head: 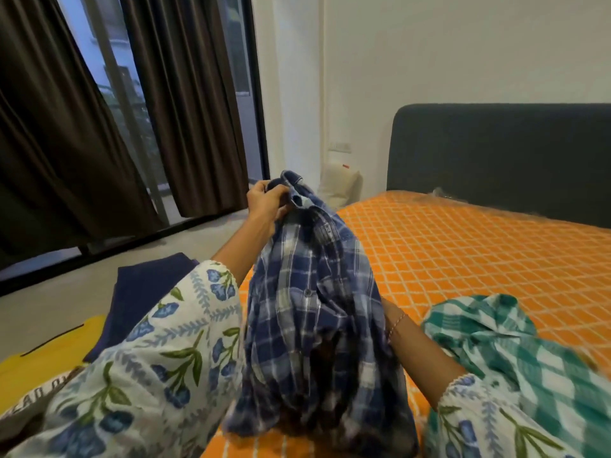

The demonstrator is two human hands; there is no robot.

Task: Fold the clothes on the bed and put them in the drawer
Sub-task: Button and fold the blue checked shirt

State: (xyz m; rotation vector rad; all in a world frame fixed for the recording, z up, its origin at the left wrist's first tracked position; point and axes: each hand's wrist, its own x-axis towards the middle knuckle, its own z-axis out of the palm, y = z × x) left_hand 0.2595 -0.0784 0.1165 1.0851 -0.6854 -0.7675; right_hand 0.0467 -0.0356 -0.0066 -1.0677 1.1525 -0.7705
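Your left hand [266, 203] is gripping the blue plaid shirt [314, 309] at the collar, fingers curled tight round the fabric, lifting it above the bed [463, 259]. The shirt is hanging down in a bunch between your arms. Your right hand is hiding behind the shirt; only the wrist with a bracelet is showing, so its grip cannot be told. A green checked garment [496, 352] is lying on the orange bedcover beside your right arm. Folded dark blue [145, 292] and yellow [43, 358] clothes are sitting at the left.
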